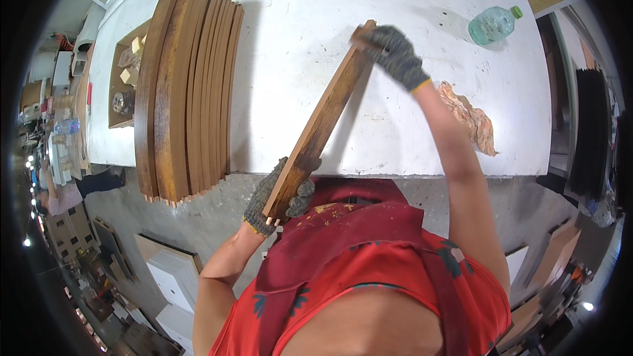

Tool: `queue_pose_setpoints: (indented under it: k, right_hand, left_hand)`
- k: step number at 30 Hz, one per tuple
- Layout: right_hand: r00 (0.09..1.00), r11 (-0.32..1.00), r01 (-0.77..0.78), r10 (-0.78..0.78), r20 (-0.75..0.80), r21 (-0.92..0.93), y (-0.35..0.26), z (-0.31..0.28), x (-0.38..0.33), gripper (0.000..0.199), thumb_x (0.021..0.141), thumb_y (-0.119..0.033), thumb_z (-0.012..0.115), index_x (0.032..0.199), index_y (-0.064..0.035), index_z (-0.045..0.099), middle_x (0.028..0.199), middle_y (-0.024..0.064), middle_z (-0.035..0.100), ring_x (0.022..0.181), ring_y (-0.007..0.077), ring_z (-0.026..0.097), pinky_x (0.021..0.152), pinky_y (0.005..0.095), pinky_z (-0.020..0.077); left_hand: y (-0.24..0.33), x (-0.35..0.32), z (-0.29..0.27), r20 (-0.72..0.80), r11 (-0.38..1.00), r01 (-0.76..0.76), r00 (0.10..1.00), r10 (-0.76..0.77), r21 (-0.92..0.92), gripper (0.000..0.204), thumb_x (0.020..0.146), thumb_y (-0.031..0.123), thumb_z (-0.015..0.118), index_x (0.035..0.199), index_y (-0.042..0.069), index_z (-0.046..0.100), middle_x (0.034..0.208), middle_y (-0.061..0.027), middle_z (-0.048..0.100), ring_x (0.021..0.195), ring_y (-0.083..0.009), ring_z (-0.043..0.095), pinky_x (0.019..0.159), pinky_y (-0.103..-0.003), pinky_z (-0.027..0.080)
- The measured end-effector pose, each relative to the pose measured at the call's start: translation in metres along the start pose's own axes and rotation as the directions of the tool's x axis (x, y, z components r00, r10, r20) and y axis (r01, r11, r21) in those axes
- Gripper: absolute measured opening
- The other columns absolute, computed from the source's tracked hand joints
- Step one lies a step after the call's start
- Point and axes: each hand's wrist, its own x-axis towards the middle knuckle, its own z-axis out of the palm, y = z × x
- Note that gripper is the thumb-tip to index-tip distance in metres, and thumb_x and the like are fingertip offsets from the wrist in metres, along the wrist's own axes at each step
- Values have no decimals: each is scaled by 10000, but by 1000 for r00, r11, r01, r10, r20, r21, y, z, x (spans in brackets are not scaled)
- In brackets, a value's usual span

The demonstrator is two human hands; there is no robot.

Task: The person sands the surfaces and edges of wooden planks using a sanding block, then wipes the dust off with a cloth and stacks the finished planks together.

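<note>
A long brown wooden bar (323,118) slants from my waist up over the white table, with small pale dowels sticking out of its near end. Around that near end my left hand (280,191), in a dark grey knitted glove, is closed. My right hand (393,53), gloved alike, is closed at the bar's far end. Under its fingers is a small flat brown piece (364,38), pressed across the bar; motion blur hides its exact kind. Left of the bar, several similar brown wooden bars (191,86) stand side by side in a row, dowels showing at their ends.
A cardboard box (121,120) with pale blocks sits behind the row of bars. At the far right lies a greenish clear bottle (491,26) with a green cap. A crumpled orange-pink cloth (471,118) rests by my right forearm. White panels (173,277) stand on the floor at left.
</note>
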Motion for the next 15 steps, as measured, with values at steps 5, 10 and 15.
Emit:
queue_pose_setpoints:
  k: [5, 10, 15]
  right_hand:
    - [954, 917, -300, 290, -77, -263, 77, -30, 51, 379, 885, -451, 597, 1142, -189, 694, 1104, 102, 679, 933, 293, 588, 926, 360, 460]
    - [828, 706, -341, 538, -158, 621, 48, -49, 9, 457, 856, -351, 669, 1225, -84, 647, 1086, 17, 673, 940, 104, 575, 827, 249, 453]
    - [909, 649, -241, 412, -66, 721, -34, -48, -44, 398, 901, -125, 640, 1286, -45, 577, 1150, 58, 657, 981, 119, 586, 854, 257, 482]
  left_hand:
    - [-2, 2, 6, -300, 949, -3, 949, -97, -315, 566, 1014, 372, 396, 1432, 0, 311, 800, -117, 583, 605, -183, 566, 483, -287, 450]
    - [21, 3, 4, -132, 883, -41, 985, 116, 468, 581, 966, 374, 493, 1383, -18, 396, 895, -105, 611, 677, -163, 594, 584, -274, 496]
    - [49, 35, 41, -88, 918, -188, 969, 232, 350, 629, 882, 338, 621, 1345, -54, 453, 1090, -144, 616, 920, -181, 629, 834, -313, 514]
